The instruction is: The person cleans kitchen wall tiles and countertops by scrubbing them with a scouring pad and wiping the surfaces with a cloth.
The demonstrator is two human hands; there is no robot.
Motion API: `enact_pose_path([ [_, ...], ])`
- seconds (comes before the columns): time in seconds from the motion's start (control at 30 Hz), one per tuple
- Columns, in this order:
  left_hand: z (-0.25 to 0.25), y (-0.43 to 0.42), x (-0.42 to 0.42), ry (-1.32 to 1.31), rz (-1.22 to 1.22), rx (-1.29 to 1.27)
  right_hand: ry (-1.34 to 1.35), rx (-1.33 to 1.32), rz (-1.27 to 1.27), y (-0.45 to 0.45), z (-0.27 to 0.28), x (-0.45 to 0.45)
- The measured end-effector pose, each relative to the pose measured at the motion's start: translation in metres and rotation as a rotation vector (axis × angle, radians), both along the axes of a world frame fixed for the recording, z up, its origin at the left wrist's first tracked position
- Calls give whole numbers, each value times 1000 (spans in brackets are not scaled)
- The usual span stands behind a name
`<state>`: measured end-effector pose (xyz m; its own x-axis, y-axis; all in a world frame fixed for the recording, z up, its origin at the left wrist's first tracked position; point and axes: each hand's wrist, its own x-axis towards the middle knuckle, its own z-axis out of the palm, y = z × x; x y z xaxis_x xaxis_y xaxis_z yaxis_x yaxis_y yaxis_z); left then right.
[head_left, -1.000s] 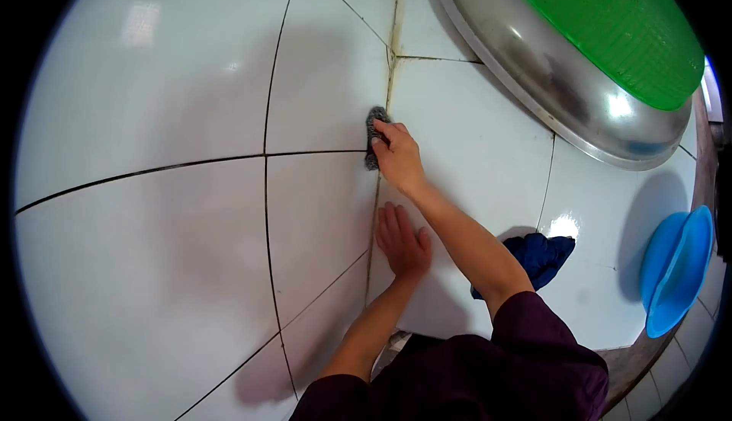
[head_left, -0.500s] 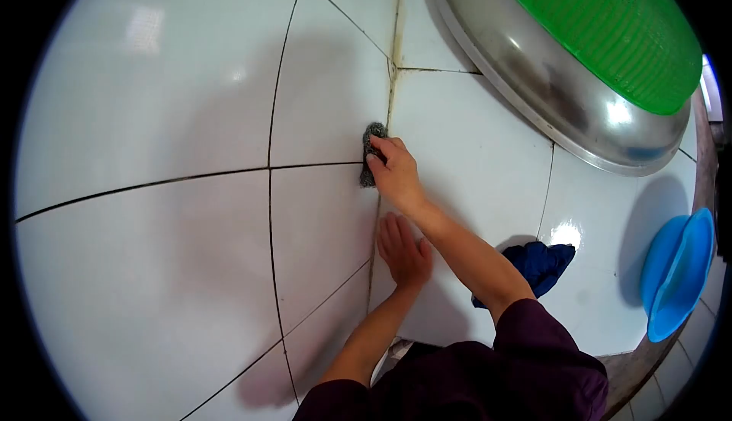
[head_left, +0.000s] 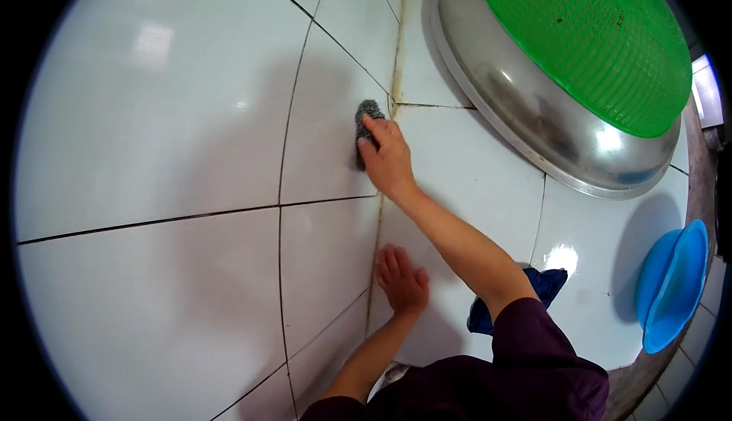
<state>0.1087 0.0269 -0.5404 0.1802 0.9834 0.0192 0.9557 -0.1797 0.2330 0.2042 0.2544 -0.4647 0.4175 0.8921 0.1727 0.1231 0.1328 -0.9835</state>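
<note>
My right hand (head_left: 388, 159) grips a grey scouring pad (head_left: 367, 115) and presses it on the white wall tiles (head_left: 198, 131), just left of the corner joint. Lower down, my left hand (head_left: 402, 280) rests with its fingers spread on the white tiled surface (head_left: 473, 169) beside the joint, holding nothing. A dark blue cloth (head_left: 546, 284) lies crumpled on that surface, partly hidden behind my right forearm.
A large metal basin (head_left: 526, 116) lies upside down at the upper right, with a green plastic basket (head_left: 602, 40) upside down on it. A light blue basin (head_left: 675, 288) stands near the right edge of the surface.
My right hand has moved the scouring pad off the corner joint, left and up onto the wall tiles. The view has shifted, so my left hand appears lower; it still rests by the joint.
</note>
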Motion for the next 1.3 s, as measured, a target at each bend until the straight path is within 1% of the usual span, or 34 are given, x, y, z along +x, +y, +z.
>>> enact_pose_path([
  [0.03, -3, 2, 0, 2, 7, -16, 24, 29, 39, -3, -3, 4],
  [0.07, -1, 6, 0, -26, -18, 15, -60, 3, 50, 14, -25, 14],
  [0.1, 2, 1, -3, -51, -47, 41, -217, -120, 71, 22, -33, 29],
  [0.13, 3, -2, -2, -50, -38, 25, -388, -220, 92, 31, -38, 46],
  [0.2, 3, -1, 1, -42, -15, 17, -989, -315, 224, 31, -48, 61],
  [0.23, 4, 0, 1, -39, -1, 9, -1116, -408, 278, 26, -53, 51],
  [0.27, 5, -1, 2, -37, 12, -23, -1119, -407, 300, 14, -58, 44],
  [0.33, 7, 3, 3, -38, 23, -52, -1094, -318, 260, -8, -65, 37],
  [0.37, 4, 1, 2, -44, 9, -6, -1163, -223, 269, -30, -66, 33],
  [0.43, 1, 1, 3, -62, 3, 49, -1185, -91, 308, -73, -76, 20],
  [0.47, 1, 0, 4, -60, 10, 51, -1197, -80, 317, -93, -79, 16],
  [0.5, 2, 0, 3, -54, 16, 55, -1146, 17, 380, -109, -79, 13],
  [0.53, 1, 0, 2, -64, 28, 64, -1095, 113, 444, -119, -82, 14],
  [0.6, -4, -2, -2, -125, 15, 113, -1228, 150, 406, -101, -81, 24],
  [0.63, -6, -1, -5, -129, 30, 119, -1173, 60, 409, -89, -75, 23],
  [0.67, -9, -2, -8, -246, 1, 159, -1118, -32, 420, -84, -72, 19],
  [0.7, -10, -8, -11, -363, -26, 194, -1092, -12, 302, -89, -76, 8],
  [0.73, -15, -13, -15, -374, -9, 193, -1104, -9, 319, -106, -77, -4],
  [0.8, -28, -17, -22, -626, 33, 289, -1071, 17, 293, -153, -72, -24],
  [0.83, -24, -28, -24, -645, 52, 295, -1100, 8, 438, -183, -67, -32],
  [0.87, -16, -47, -27, -772, 221, 225, -1125, -9, 583, -211, -63, -35],
  [0.9, -7, -68, -32, -890, 389, 153, -1141, -7, 598, -229, -67, -36],
  [0.97, -5, -118, -49, -875, 372, 98, -1082, 54, 686, -252, -83, -39],
  [1.0, 0, -144, -57, -875, 376, 88, -1161, 78, 607, -252, -76, -25],
  [1.03, 4, -165, -63, -802, 334, 41, -1180, -158, 655, -244, -51, -8],
  [1.07, 6, -179, -69, -731, 286, 4, -992, -43, 510, -240, -47, 17],
  [1.1, 10, -192, -75, -733, 279, 6, -982, -33, 426, -234, -11, 41],
  [1.13, 14, -204, -81, -729, 286, -54, -952, 20, 271, -238, 21, 62],
  [1.17, 17, -212, -86, -723, 295, -101, -980, -2, 197, -250, 29, 86],
  [1.2, 21, -219, -90, -722, 294, -77, -1035, -141, 171, -269, 32, 104],
  [1.23, 24, -224, -92, -722, 343, -111, -1116, -324, 181, -295, 22, 117],
  [1.27, 28, -229, -93, -720, 393, -142, -1155, -489, 217, -326, -3, 128],
  [1.3, 30, -234, -93, -719, 395, -110, -1100, -594, 336, -357, -13, 131],
])
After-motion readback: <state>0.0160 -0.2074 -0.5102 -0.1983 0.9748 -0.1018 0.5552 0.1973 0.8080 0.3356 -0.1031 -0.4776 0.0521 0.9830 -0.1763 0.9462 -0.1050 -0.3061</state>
